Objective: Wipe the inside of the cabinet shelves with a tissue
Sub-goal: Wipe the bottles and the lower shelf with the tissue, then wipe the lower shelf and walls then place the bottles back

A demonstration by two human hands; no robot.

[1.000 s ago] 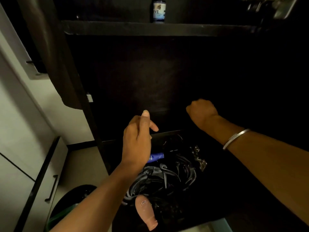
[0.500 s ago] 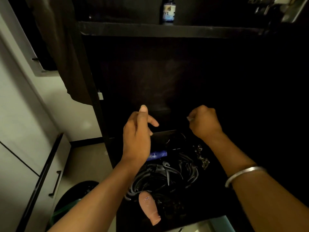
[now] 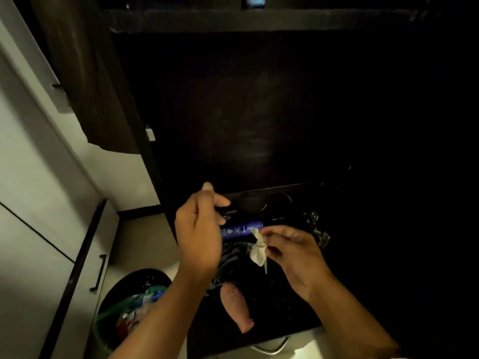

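The cabinet (image 3: 259, 112) fills most of the view, dark inside, with its back panel showing faint pale smears; whether those are dust or wipe marks cannot be told. An upper shelf (image 3: 259, 20) runs across the top, and a lower shelf (image 3: 272, 189) sits just beyond the hands. Judging by the crumpled, greyed tissue, some wiping seems done, but how much of the shelves is left cannot be read from here; the lower space looks unwiped, since it is full of things.

To the left, pale cupboards (image 3: 39, 203) stand beside the cabinet, and a bin (image 3: 124, 307) with coloured rubbish sits on the floor near the left forearm. It is close enough to take the tissue if it is spent.

In the lower part of the cabinet a tangle of black cables (image 3: 233, 257) lies under the hands, with a pink object (image 3: 237, 307) near its front edge, a blue tube (image 3: 241, 230) further back, and a metal clip (image 3: 320, 229) to the right. These crowd the surface and would need lifting out before it can be wiped.

The left hand (image 3: 199, 234) hangs above the cables, fingers loosely curled, holding nothing. The right hand (image 3: 293, 252) pinches the tissue (image 3: 258, 251) between fingertips, so the tissue hangs between both hands, above the cables and clear of any shelf
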